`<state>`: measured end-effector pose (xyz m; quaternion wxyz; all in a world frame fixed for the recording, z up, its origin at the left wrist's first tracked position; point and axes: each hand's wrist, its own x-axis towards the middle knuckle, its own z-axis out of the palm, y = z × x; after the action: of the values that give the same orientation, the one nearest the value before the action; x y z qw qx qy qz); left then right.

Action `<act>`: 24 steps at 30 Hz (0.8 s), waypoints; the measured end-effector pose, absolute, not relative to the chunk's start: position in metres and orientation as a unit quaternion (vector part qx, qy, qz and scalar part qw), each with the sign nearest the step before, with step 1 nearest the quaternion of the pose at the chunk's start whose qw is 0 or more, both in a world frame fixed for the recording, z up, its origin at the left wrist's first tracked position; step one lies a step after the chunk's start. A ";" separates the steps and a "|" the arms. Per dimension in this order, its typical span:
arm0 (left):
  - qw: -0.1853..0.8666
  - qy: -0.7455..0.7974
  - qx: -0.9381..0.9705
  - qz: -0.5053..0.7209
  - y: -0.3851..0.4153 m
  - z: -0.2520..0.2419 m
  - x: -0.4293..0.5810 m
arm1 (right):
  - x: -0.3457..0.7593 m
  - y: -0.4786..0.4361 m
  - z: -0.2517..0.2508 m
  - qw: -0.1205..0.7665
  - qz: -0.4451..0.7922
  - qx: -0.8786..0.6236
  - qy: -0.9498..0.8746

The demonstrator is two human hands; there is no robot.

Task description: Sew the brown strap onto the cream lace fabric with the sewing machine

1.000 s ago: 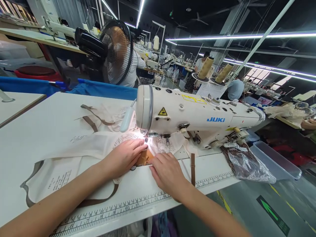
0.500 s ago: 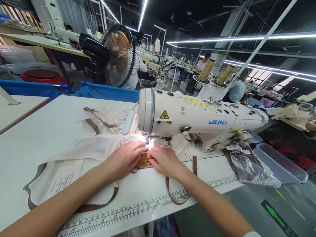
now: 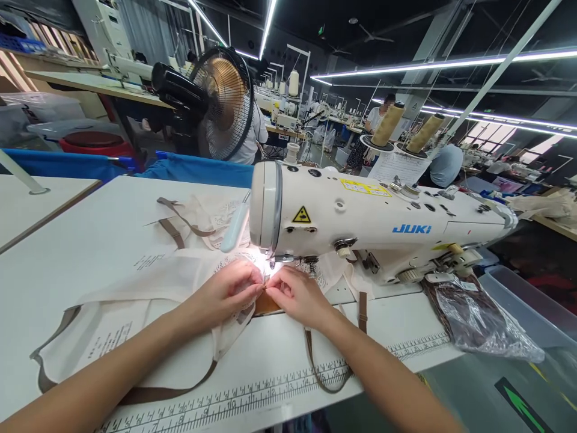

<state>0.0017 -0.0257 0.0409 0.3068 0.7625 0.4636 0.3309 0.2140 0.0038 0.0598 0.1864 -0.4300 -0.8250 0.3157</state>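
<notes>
Left hand (image 3: 228, 291) and right hand (image 3: 301, 296), fingertips closed, pinch the small tan fabric tab (image 3: 265, 304); best held flat, fingers clear beneath the white sewing machine (image 3: 360, 216).

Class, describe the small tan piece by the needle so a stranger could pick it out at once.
Find the white sewing machine and drop to its lit needle end, where the left hand and right hand meet on cream fabric. The tan piece peeks out beneath them: a short solid patch, unlike the long, narrow brown straps nearby.
</notes>
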 end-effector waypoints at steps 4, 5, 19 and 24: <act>0.338 0.464 0.750 0.329 -0.022 0.039 0.001 | 0.214 0.003 0.057 0.192 0.320 -0.427 -0.824; 0.347 0.463 0.745 0.332 -0.022 0.040 0.001 | 0.214 0.003 0.057 0.193 0.326 -0.430 -0.819; 0.343 0.474 0.739 0.334 -0.024 0.043 0.007 | 0.212 0.004 0.058 0.170 0.417 -0.506 -0.736; 0.316 0.471 0.765 0.306 -0.025 0.047 0.008 | 0.214 0.004 0.059 0.179 0.434 -0.487 -0.736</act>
<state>0.0082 -0.0254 0.0474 0.3158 0.7649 0.4708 0.3058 0.2140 0.0036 0.0585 0.1791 -0.4871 -0.7365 0.4339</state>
